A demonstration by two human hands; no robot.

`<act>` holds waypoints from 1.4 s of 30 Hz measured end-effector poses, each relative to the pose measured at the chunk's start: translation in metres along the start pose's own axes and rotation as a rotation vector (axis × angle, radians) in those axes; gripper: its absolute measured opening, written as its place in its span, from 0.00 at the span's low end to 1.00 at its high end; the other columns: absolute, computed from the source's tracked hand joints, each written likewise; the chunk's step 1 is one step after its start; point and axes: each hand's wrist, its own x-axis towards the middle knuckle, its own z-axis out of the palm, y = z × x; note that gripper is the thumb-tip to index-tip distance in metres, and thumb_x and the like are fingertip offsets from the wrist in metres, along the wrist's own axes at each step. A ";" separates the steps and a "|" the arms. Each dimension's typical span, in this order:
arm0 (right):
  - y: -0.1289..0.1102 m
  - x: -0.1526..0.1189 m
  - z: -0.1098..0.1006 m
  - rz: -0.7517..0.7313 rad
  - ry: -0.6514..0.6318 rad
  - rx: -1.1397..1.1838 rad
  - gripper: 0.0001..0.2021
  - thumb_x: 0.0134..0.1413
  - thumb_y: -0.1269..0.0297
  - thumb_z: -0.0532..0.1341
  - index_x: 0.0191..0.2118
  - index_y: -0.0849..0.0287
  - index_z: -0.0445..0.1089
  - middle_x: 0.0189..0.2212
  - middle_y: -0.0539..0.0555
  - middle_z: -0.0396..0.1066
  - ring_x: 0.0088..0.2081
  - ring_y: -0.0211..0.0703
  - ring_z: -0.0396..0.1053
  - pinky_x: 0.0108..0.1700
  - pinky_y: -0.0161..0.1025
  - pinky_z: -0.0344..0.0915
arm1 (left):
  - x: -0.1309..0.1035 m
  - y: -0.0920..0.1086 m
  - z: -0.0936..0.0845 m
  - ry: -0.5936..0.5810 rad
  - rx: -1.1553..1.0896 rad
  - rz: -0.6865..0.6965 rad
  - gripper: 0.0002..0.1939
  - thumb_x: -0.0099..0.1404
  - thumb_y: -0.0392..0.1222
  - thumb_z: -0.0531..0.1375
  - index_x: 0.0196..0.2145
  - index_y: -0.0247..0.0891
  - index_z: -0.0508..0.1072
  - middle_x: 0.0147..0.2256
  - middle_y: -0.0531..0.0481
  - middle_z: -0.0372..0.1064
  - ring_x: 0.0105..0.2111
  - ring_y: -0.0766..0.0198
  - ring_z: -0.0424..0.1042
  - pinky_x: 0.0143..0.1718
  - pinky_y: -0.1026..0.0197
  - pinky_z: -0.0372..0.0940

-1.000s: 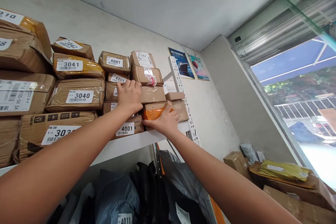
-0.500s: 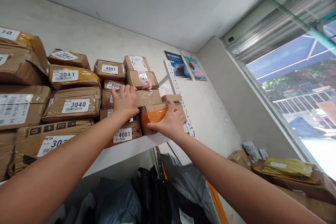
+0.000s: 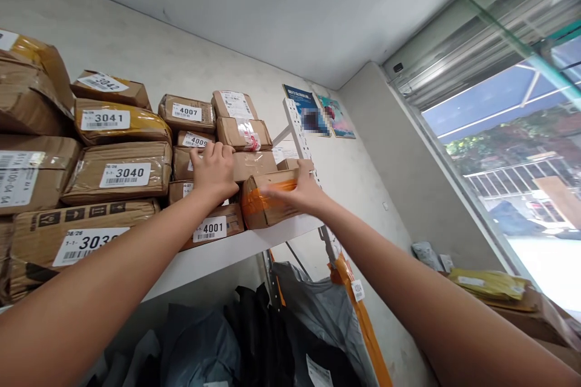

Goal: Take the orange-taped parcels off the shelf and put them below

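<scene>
My left hand (image 3: 213,168) reaches into the stacked parcels on the white shelf (image 3: 236,255). Its fingers curl over a cardboard box (image 3: 255,162) in the middle layer, just below the box labelled 4009 (image 3: 195,139); the thumb points down, and part of its grip is hidden. At the shelf's right end, my right hand (image 3: 305,192) grips a cardboard box with orange tape (image 3: 267,202), thumb across the front and fingers at its right end. Below my left hand lies the box labelled 4001 (image 3: 211,228). A small box (image 3: 290,164) shows behind the taped one.
More numbered boxes, such as 3040 (image 3: 124,174) and 3041 (image 3: 109,120), are stacked to the left. A perforated white post (image 3: 297,127) rises at the shelf's end. Dark bags (image 3: 200,344) hang or lie below. Yellow parcels (image 3: 488,284) sit at lower right, near a window.
My right hand has slid toward the right end of the orange-taped box, which looks slightly turned. My left hand stays at the stack. The view has shifted slightly.
</scene>
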 end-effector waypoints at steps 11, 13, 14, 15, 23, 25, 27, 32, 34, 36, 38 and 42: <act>0.068 0.028 -0.010 0.201 -0.138 0.351 0.30 0.62 0.35 0.43 0.39 0.57 0.69 0.36 0.57 0.74 0.39 0.48 0.73 0.43 0.42 0.70 | 0.000 -0.001 0.002 0.012 0.011 0.013 0.28 0.52 0.35 0.59 0.53 0.34 0.64 0.51 0.35 0.65 0.54 0.45 0.59 0.51 0.45 0.55; 0.067 0.029 -0.005 0.185 -0.133 0.355 0.32 0.61 0.33 0.44 0.46 0.57 0.70 0.40 0.59 0.74 0.43 0.50 0.73 0.43 0.43 0.69 | 0.000 0.000 0.002 0.013 0.008 0.017 0.29 0.52 0.36 0.59 0.53 0.33 0.64 0.51 0.35 0.65 0.53 0.45 0.59 0.51 0.45 0.55; 0.066 0.031 -0.004 0.183 -0.130 0.354 0.34 0.60 0.33 0.44 0.49 0.57 0.69 0.42 0.59 0.74 0.44 0.51 0.73 0.42 0.44 0.69 | 0.000 0.000 0.002 0.012 0.008 0.017 0.29 0.52 0.36 0.59 0.53 0.34 0.64 0.51 0.35 0.65 0.54 0.45 0.59 0.51 0.45 0.55; 0.065 0.033 -0.003 0.186 -0.124 0.349 0.35 0.60 0.32 0.44 0.51 0.57 0.68 0.44 0.59 0.74 0.44 0.52 0.73 0.40 0.44 0.70 | 0.000 0.000 0.001 0.011 0.009 0.016 0.29 0.52 0.36 0.59 0.53 0.34 0.64 0.52 0.35 0.65 0.54 0.45 0.59 0.51 0.45 0.55; 0.052 0.069 -0.012 0.130 0.073 0.212 0.21 0.66 0.48 0.57 0.30 0.60 0.67 0.25 0.48 0.67 0.26 0.40 0.66 0.32 0.39 0.66 | -0.001 0.000 0.000 0.006 0.003 0.017 0.28 0.52 0.35 0.57 0.53 0.34 0.63 0.51 0.35 0.65 0.54 0.45 0.58 0.51 0.45 0.54; 0.048 0.079 -0.008 0.091 0.068 0.207 0.17 0.65 0.52 0.61 0.29 0.60 0.67 0.24 0.46 0.66 0.25 0.37 0.65 0.30 0.37 0.66 | -0.001 0.000 0.000 0.003 0.006 0.016 0.28 0.52 0.35 0.57 0.53 0.33 0.63 0.51 0.35 0.65 0.54 0.45 0.58 0.51 0.45 0.53; 0.046 0.085 -0.003 0.082 0.067 0.191 0.16 0.64 0.54 0.63 0.30 0.61 0.68 0.25 0.46 0.66 0.25 0.37 0.65 0.29 0.36 0.67 | -0.001 0.000 0.001 -0.001 0.005 0.015 0.28 0.52 0.34 0.57 0.53 0.32 0.63 0.52 0.35 0.64 0.54 0.45 0.58 0.51 0.46 0.53; 0.041 0.071 0.001 0.065 0.183 0.133 0.13 0.65 0.56 0.60 0.39 0.62 0.69 0.35 0.53 0.71 0.36 0.45 0.71 0.40 0.45 0.70 | -0.001 0.001 0.001 0.005 0.011 0.018 0.29 0.52 0.35 0.58 0.53 0.32 0.63 0.51 0.35 0.64 0.54 0.44 0.58 0.51 0.45 0.53; 0.034 0.050 -0.001 0.034 0.246 0.117 0.17 0.65 0.52 0.58 0.46 0.63 0.67 0.41 0.59 0.71 0.44 0.51 0.71 0.49 0.49 0.68 | -0.001 0.000 0.002 0.014 0.010 0.018 0.29 0.52 0.35 0.58 0.53 0.32 0.63 0.51 0.35 0.65 0.54 0.44 0.58 0.51 0.45 0.53; 0.024 0.025 -0.001 -0.059 0.279 0.065 0.27 0.58 0.46 0.62 0.55 0.61 0.62 0.51 0.64 0.67 0.53 0.56 0.66 0.58 0.53 0.62 | -0.001 0.000 0.003 0.017 0.007 0.031 0.29 0.52 0.35 0.58 0.53 0.32 0.63 0.51 0.35 0.65 0.54 0.44 0.58 0.51 0.45 0.53; 0.014 0.004 -0.001 -0.237 0.209 -0.117 0.47 0.42 0.41 0.72 0.63 0.57 0.55 0.62 0.68 0.55 0.64 0.65 0.51 0.64 0.60 0.52 | 0.000 -0.001 0.003 0.025 0.003 0.045 0.29 0.52 0.34 0.58 0.53 0.31 0.63 0.51 0.35 0.65 0.54 0.44 0.59 0.51 0.45 0.53; 0.004 -0.008 -0.003 -0.627 -0.211 -0.621 0.70 0.21 0.47 0.80 0.70 0.56 0.41 0.70 0.68 0.37 0.69 0.73 0.31 0.66 0.74 0.35 | -0.001 0.000 0.004 0.051 -0.002 0.045 0.29 0.52 0.33 0.58 0.53 0.31 0.63 0.51 0.35 0.64 0.54 0.43 0.59 0.51 0.44 0.52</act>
